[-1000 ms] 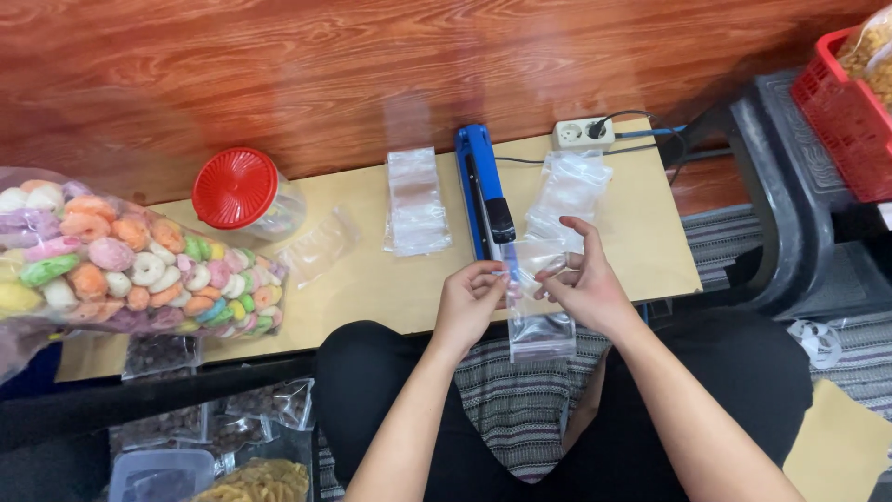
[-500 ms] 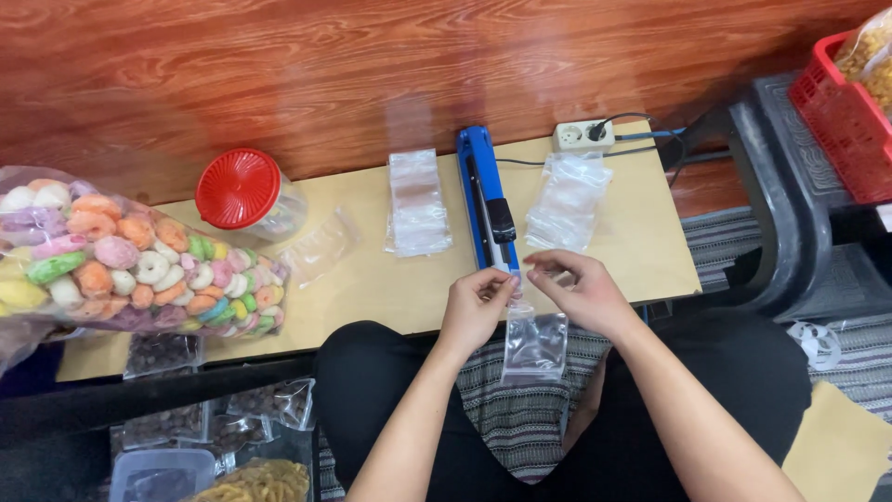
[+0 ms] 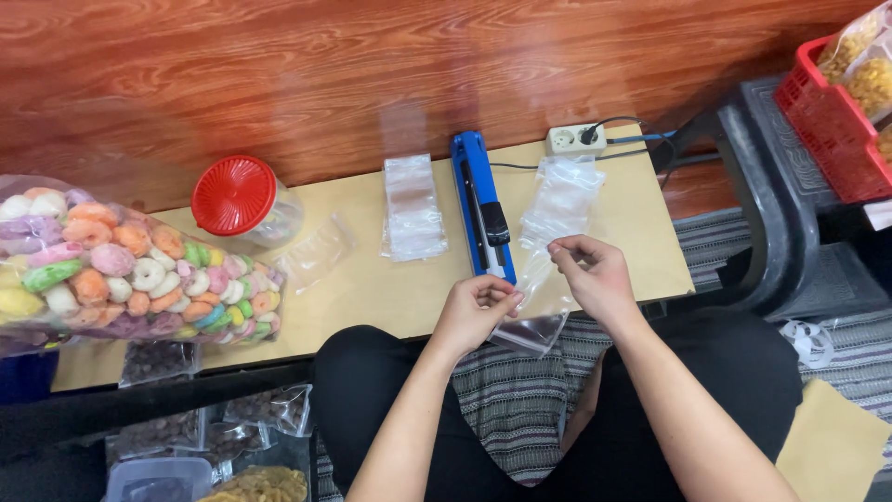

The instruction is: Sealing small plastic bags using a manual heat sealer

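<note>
I see both hands at frame ctr: left hand (image 3: 476,311) and right hand (image 3: 595,271) each pinched shut on one clear plastic bag (image 3: 537,307). Blue heat sealer (image 3: 481,204) sits just above, on the table (image 3: 372,279).

Red jar lid (image 3: 233,194), blue sealer (image 3: 480,204), pastel cereal rings (image 3: 130,270), clear bag (image 3: 537,302), tan table (image 3: 372,279).

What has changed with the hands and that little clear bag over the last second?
The small clear bag, which hung straight down a second ago, now slants: the right hand has lifted its corner up and away, while the left hand keeps pinching the other side lower down. Both hands held it throughout. The blue sealer, the bag stacks, the red-lidded jar and the big bag of coloured rings stayed put.
</note>
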